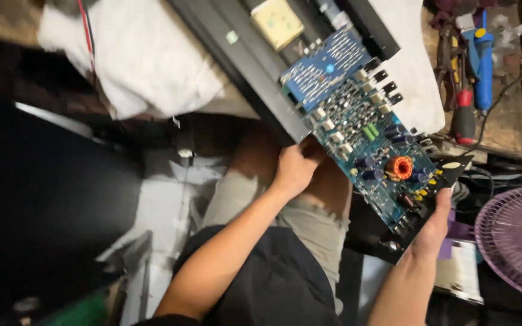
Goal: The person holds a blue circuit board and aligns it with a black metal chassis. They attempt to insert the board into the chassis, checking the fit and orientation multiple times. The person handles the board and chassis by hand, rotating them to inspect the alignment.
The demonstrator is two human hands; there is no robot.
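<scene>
A long blue circuit board (357,124) runs diagonally across the middle, with white blocks, green parts, dark capacitors and a copper coil (400,167). It sits in a black metal chassis (255,66) that rests on the bench edge. My left hand (294,169) grips the chassis and board at the near left edge. My right hand (433,226) holds the lower right end of the unit, thumb up along its black end plate.
A white cloth (146,54) lies on the bench at upper left. Screwdrivers and a blue tool (483,60) lie at upper right. A purple fan grille (518,238) stands at the right. My knees and dark shorts are below.
</scene>
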